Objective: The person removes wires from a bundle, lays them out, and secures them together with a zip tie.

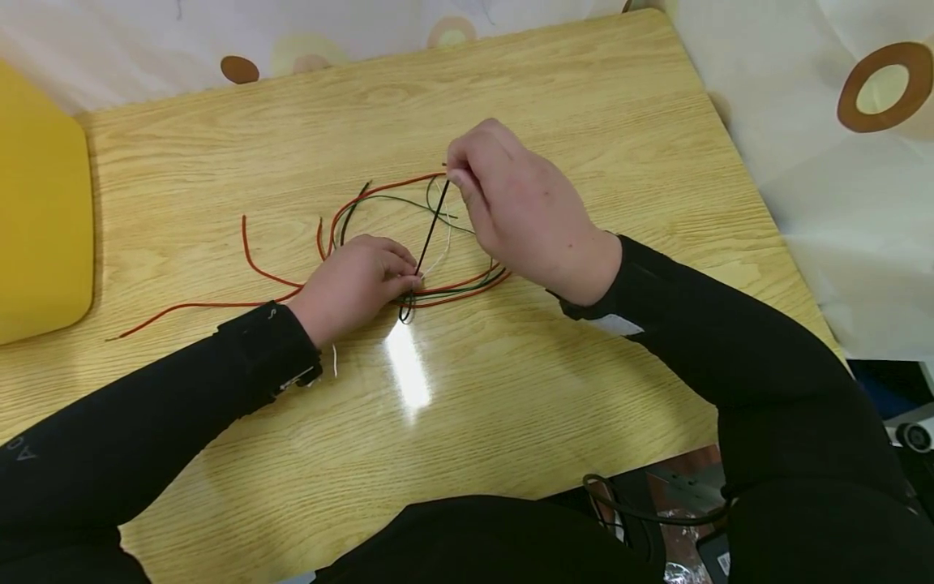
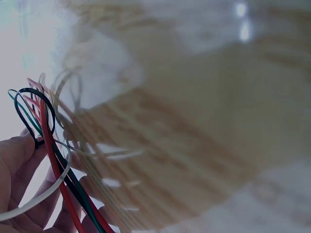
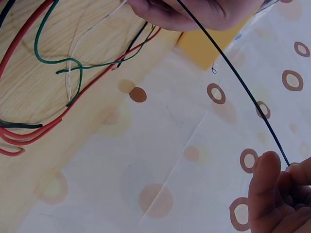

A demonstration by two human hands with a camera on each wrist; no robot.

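Sleeves of black fabric cover both forearms nearest the camera, and between them a bright glare patch sits on the glossy, pale-grained wooden table (image 1: 620,105). Just beyond that patch, the left hand (image 1: 355,284) rests low on the tabletop with its fingers curled, pinching the gathered wires (image 1: 452,290) where they cross. In the left wrist view those fingers (image 2: 19,165) close on the bunch: thin, smooth, round-sectioned strands in red, green, white and black, with the black one bent into a small narrow loop just past the fingertips.

From that pinch a black wire (image 1: 430,229) runs straight and taut, up and away to the right hand (image 1: 511,207), which hovers above the table, farther out than the left. Its thumb and forefinger are closed on the wire's free end; the right wrist view shows the fingertips (image 3: 267,174) gripping the end of the thin dark strand (image 3: 233,73) as it stretches across to the other hand.

Under and beyond the right hand the remaining strands lie slack in loose oval coils on the wood. A long red wire (image 1: 204,305) trails away outward from the left hand, across the table toward a smooth yellow cushion-like object (image 1: 40,211) with rounded corners at the table's edge. Past the far and right-hand edges of the table hangs a pale cloth (image 1: 839,162) printed with brown rings and dots.
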